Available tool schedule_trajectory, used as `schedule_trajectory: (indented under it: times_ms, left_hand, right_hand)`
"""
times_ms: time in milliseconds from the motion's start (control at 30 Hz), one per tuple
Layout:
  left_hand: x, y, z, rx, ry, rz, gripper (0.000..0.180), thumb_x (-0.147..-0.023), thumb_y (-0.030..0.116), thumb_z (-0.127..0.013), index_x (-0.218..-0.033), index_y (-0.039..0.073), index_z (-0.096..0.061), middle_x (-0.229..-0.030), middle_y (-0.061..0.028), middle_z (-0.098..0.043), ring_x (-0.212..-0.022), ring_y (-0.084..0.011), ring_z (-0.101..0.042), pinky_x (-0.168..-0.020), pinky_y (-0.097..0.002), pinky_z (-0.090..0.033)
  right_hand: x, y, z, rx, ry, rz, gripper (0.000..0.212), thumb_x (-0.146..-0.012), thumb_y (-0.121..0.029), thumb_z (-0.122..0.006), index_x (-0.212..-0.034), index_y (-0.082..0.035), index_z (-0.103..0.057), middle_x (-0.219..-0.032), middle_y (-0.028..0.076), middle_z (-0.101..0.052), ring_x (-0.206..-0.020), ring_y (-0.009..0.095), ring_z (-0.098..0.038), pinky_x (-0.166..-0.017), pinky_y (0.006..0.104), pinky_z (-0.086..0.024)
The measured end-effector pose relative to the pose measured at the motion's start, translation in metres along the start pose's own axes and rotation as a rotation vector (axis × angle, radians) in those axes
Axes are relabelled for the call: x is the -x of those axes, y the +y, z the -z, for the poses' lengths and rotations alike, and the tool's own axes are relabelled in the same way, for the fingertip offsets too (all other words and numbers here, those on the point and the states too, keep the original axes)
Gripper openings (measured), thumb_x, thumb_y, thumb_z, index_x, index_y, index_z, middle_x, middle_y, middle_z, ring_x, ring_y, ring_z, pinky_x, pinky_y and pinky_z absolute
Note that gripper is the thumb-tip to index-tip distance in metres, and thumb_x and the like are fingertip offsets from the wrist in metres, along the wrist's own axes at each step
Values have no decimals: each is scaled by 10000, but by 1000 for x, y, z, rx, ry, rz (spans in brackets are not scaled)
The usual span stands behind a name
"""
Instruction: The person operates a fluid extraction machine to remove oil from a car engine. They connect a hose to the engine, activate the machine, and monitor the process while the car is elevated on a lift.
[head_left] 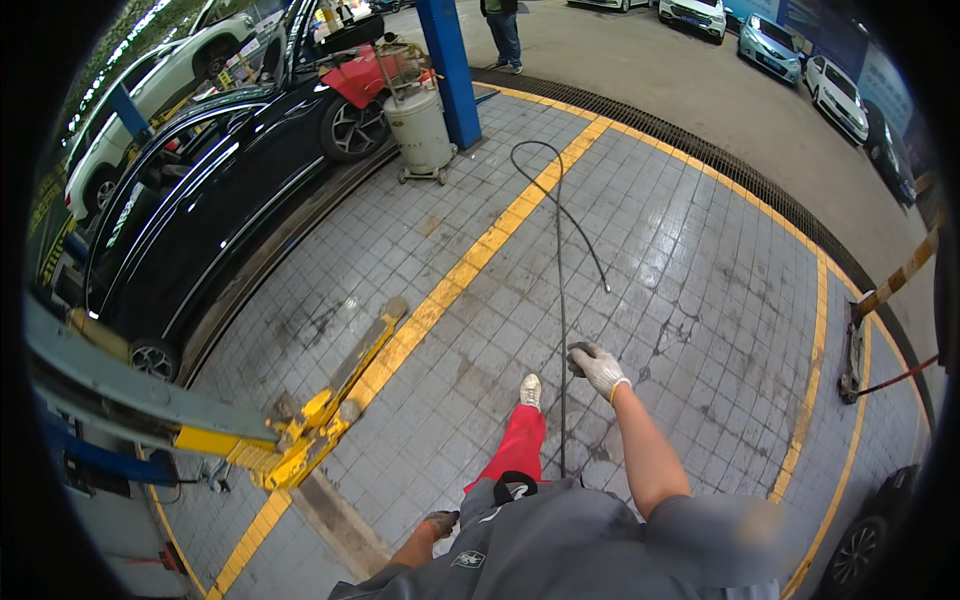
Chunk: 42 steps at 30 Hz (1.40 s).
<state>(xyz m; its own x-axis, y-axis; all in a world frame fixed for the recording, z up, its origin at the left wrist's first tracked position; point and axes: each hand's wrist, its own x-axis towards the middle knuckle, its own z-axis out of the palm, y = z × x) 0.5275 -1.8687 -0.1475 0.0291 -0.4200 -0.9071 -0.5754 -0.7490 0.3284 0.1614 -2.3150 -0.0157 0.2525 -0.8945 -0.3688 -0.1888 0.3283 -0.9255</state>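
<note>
Head view, right hand (598, 368) in knit glove, grip closed on thin black hose (561, 300), left hand's (440, 523) grip unclear.

Left hand (440, 522) half hidden behind torso (fingers unseen); hose (562, 300) end too small.

Place: car repair garage
Signs: black saloon car (200, 190) on a lift, yellow steel lift arm (320, 405), grey wheeled oil drainer drum (420, 125), grey tiled floor (680, 270) with yellow lines
</note>
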Motion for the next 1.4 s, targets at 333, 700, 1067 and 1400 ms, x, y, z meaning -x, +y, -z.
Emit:
schedule_trajectory:
  times_ms: [333,700,1067,1400]
  left_hand:
    - [-164,323,290,154,308,-154,546,-1041,470,-559,-1310,16,-699,-1163,-99,-724,-983,-203,-679,-899,-361,-568]
    - [-256,490,403,412,243,170,520,-1016,428,-637,-1366,44,-664,-1117,-94,-732,-968,-189,-685,-860,-395,-567]
    - [-221,510,365,620,-29,685,497,-1035,482,-616,-1378,131,-698,-1218,-78,-750,-1076,-255,-689,-985,-406,-539]
    - [-317,542,407,520,-1,979,477,-1040,439,-625,-1372,105,-701,-1249,-70,-744,-1071,-220,-690,-981,-384,-549]
  right_hand:
    - [-152,179,202,1324,-417,-189,326,-996,-281,-565,-894,-19,-730,-863,155,-754,-761,272,-732,-722,444,-589]
    - [-455,168,283,822,105,-686,434,-973,-394,-568,-1122,-44,-776,-1149,236,-762,-1093,414,-731,-963,495,-569]
    - [-724,214,231,490,130,-995,615,-925,-462,-652,-1456,-152,-638,-1411,230,-672,-1334,402,-630,-1113,490,-511]
    - [-818,414,232,814,256,-1131,524,-928,-333,-709,-1401,-120,-637,-1408,192,-684,-1306,403,-655,-1049,505,-560]
